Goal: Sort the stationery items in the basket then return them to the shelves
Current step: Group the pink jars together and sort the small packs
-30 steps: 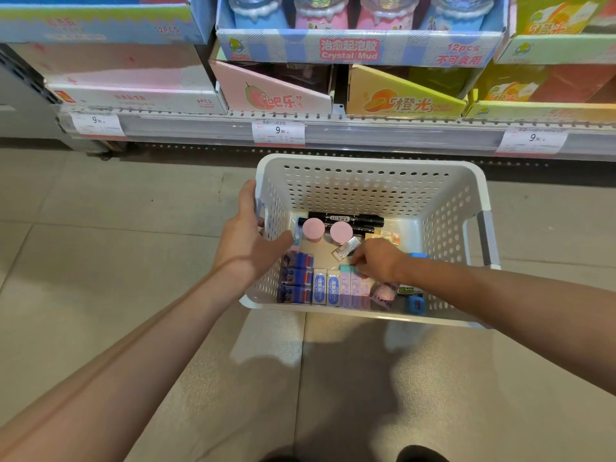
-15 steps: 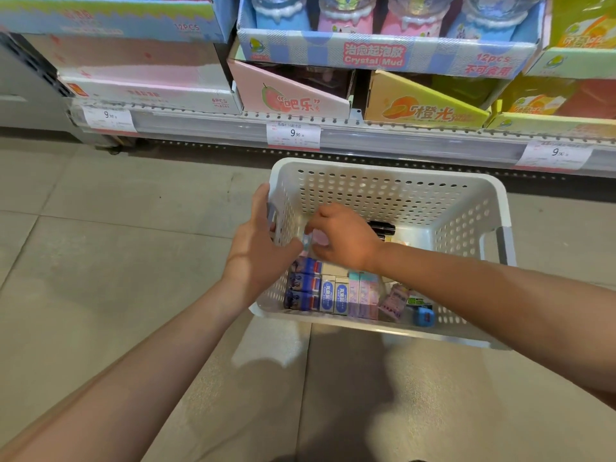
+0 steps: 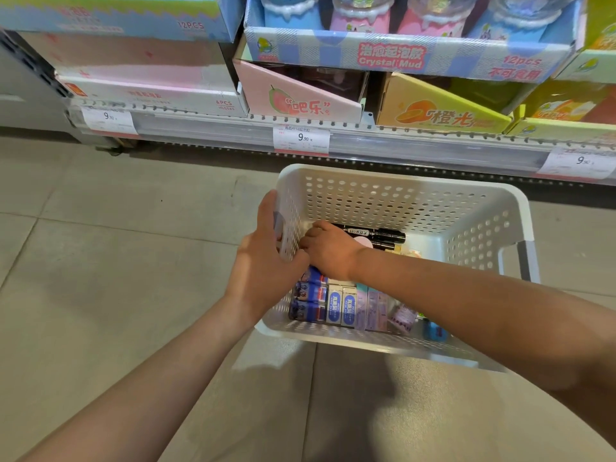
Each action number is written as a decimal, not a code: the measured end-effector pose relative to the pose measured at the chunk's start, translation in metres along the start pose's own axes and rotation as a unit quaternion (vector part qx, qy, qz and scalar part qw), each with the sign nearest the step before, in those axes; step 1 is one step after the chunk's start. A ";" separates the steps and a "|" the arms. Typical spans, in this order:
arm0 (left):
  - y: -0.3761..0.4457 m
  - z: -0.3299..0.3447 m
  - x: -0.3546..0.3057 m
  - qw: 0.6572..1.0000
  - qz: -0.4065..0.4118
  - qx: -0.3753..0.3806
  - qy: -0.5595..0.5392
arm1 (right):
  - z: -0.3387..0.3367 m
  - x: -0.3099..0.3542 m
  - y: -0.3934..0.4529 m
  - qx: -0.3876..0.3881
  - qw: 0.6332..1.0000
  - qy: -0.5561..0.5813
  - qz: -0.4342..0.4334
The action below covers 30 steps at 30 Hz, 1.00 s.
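A white perforated basket stands on the floor in front of a shelf. My left hand grips its left wall, thumb inside. My right hand is inside at the far left corner with curled fingers that hide whatever lies under them. Beside it lie two black markers and a pink round lid. Along the near wall stand dark blue boxes, white-and-blue eraser boxes, pastel packs and a small blue item.
Just behind the basket runs the lowest shelf rail with a price tag. On it sit a pink display box, a yellow one and a Crystal Mud box. Grey tiled floor lies to the left.
My right hand moved from the near row of boxes up to the far left corner of the basket, by my left hand. The view shifted closer to the basket.
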<state>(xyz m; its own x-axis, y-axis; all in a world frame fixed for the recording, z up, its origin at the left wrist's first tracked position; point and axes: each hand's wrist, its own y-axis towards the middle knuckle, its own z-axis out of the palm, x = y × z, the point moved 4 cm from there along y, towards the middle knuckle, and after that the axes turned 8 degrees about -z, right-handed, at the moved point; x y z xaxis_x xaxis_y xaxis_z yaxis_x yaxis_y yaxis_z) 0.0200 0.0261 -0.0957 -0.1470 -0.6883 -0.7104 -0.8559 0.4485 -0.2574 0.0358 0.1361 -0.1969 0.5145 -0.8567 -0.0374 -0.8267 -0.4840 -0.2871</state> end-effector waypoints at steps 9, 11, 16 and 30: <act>0.000 0.001 0.001 1.000 0.004 0.004 -0.003 | 0.002 0.003 0.006 -0.045 0.999 0.024 -0.008; 0.000 0.002 0.002 1.000 0.006 0.004 0.005 | 0.002 0.003 0.006 -0.045 0.998 0.036 -0.010; 0.000 0.002 0.002 1.000 0.004 0.006 0.011 | -0.002 0.003 0.004 -0.046 0.998 0.047 -0.017; -0.001 0.000 -0.001 1.000 0.013 0.005 0.008 | -0.011 -0.004 -0.010 -0.152 0.987 0.004 -0.053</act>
<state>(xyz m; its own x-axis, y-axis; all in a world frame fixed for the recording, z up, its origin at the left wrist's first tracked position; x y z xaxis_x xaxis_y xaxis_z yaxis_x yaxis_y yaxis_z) 0.0211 0.0261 -0.0942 -0.1769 -0.6851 -0.7066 -0.8471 0.4716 -0.2452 0.0394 0.1424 -0.1834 0.6017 -0.7986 -0.0145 -0.7985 -0.6019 0.0111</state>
